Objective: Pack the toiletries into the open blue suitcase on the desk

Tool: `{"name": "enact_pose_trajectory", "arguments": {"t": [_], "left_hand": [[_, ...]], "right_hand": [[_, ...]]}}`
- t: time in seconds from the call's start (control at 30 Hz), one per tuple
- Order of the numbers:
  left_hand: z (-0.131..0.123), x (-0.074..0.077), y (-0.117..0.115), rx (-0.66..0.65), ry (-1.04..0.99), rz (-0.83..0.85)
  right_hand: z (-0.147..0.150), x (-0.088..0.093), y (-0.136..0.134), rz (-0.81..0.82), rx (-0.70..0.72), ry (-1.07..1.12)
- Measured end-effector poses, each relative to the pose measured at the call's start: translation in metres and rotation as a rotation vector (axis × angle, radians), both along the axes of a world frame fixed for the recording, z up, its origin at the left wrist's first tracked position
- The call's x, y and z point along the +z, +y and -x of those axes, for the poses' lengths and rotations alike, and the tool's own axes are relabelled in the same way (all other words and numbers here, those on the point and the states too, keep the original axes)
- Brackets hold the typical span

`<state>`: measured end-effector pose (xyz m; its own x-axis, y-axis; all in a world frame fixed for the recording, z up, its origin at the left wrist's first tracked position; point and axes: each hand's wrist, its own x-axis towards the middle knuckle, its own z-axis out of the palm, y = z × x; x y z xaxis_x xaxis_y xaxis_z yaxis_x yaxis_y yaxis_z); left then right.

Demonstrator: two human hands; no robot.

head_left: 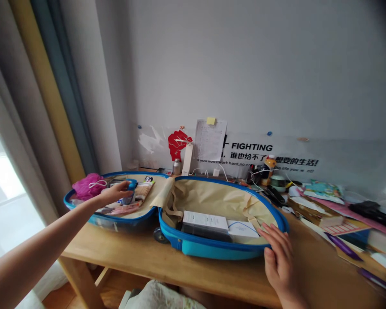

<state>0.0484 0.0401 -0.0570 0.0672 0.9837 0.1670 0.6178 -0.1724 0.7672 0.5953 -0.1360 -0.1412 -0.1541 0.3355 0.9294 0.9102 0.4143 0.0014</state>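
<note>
An open blue suitcase lies on a wooden table, both halves lined in beige. My left hand reaches into the left half, its fingers closed on a small blue object among packets and small items. My right hand lies flat with fingers spread on the right half's near rim. That half holds a white box on a dark box, with another white box beside it. A pink mesh bath sponge sits at the far left of the left half.
Books, papers, pens and cables clutter the table's right side. A bottle and a small metal can stand at the wall under a poster reading FIGHTING. Curtains and a bright window are to the left. Pale cloth lies below the table edge.
</note>
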Motion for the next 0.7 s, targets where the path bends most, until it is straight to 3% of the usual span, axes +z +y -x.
{"name": "enact_pose_trajectory", "arguments": {"t": [0.17,0.3,0.4,0.5,0.6,0.7], "left_hand": [[-0.01,0.002,-0.006,-0.024,0.22,-0.073],[-0.046,0.024,-0.008,-0.088,0.206,-0.211],[-0.103,0.049,-0.009,-0.218,0.225,-0.247],[-0.178,0.064,-0.01,-0.395,0.334,-0.181],[-0.251,0.062,-0.007,-0.496,0.485,-0.118],[-0.306,0.046,-0.001,-0.561,0.58,-0.04]], "right_hand": [[0.001,0.002,-0.001,0.006,-0.008,0.006],[0.0,0.001,-0.001,0.018,-0.007,0.005],[0.0,0.0,-0.001,0.012,-0.015,-0.005],[0.0,-0.001,-0.002,0.014,-0.018,-0.001],[0.0,0.0,-0.003,0.018,-0.013,0.004],[0.001,0.002,-0.004,0.021,-0.02,0.0]]}}
